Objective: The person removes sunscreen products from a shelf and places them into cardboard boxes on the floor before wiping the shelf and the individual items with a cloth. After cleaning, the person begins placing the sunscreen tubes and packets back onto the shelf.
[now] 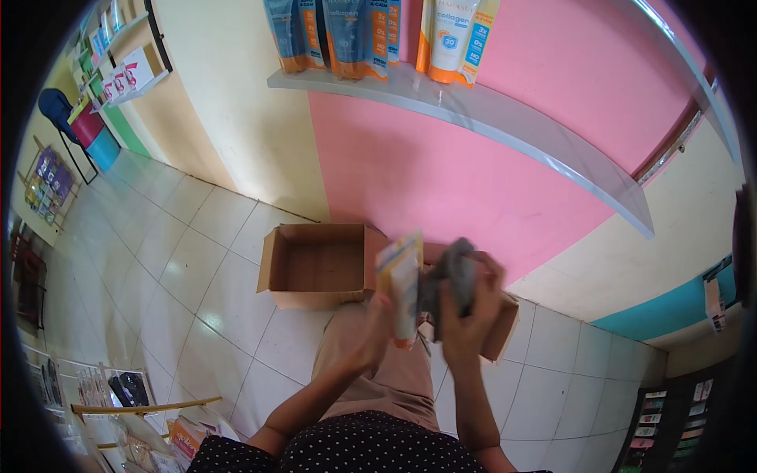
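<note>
My left hand [377,327] is closed on a white and orange sunscreen tube [404,288] with its card backing, held upright and blurred by motion. It resembles the white tube on the shelf. Close beside it, my right hand [471,315] grips a dark grey, crumpled cloth [456,276], also smeared by motion. Both hands are in front of my body, above my legs. Beneath the right hand is a cardboard box [501,331], largely hidden by the hand and cloth. Left of the hands, another cardboard box [315,296] stands on the floor with its top open.
A grey wall shelf [544,150] curves overhead, bearing blue tubes [344,35] and a white tube [451,39] with cartons. White floor tiles [189,276] extend left. Display racks stand at lower left [146,408] and lower right [654,426]. A dark stool [59,110] is at far left.
</note>
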`<control>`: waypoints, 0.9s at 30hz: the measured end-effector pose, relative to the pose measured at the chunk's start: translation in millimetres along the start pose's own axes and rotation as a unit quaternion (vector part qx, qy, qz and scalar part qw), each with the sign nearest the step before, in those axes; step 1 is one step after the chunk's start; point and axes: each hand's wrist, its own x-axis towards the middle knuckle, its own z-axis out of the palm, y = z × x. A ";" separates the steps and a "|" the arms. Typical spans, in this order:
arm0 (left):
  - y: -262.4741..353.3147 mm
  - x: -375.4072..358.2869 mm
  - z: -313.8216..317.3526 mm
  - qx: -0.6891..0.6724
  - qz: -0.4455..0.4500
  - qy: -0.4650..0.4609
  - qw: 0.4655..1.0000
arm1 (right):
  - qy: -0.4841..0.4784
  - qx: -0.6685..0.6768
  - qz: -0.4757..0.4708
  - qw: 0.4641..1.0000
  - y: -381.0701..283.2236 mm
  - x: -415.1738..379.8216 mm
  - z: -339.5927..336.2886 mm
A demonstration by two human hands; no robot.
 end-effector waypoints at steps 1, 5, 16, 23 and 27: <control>-0.8 -2.8 4.8 0.062 -0.010 0.028 0.998 | 0.001 -0.002 0.001 1.000 -6.2 -3.7 3.5; 2.1 -1.9 -11.2 0.062 -0.042 0.038 0.996 | -0.088 -0.023 -0.079 0.993 -23.6 -26.9 10.2; 8.7 -9.4 0.5 0.089 -0.028 0.045 0.995 | -0.026 -0.040 -0.097 0.994 -8.4 15.6 20.1; 10.4 -12.3 -4.3 0.122 -0.102 0.004 0.987 | -0.042 0.017 -0.181 0.982 -18.2 13.9 12.6; -9.1 -14.5 -30.9 0.134 -0.170 -0.008 0.976 | -0.045 0.046 -0.200 0.978 -2.1 17.9 7.0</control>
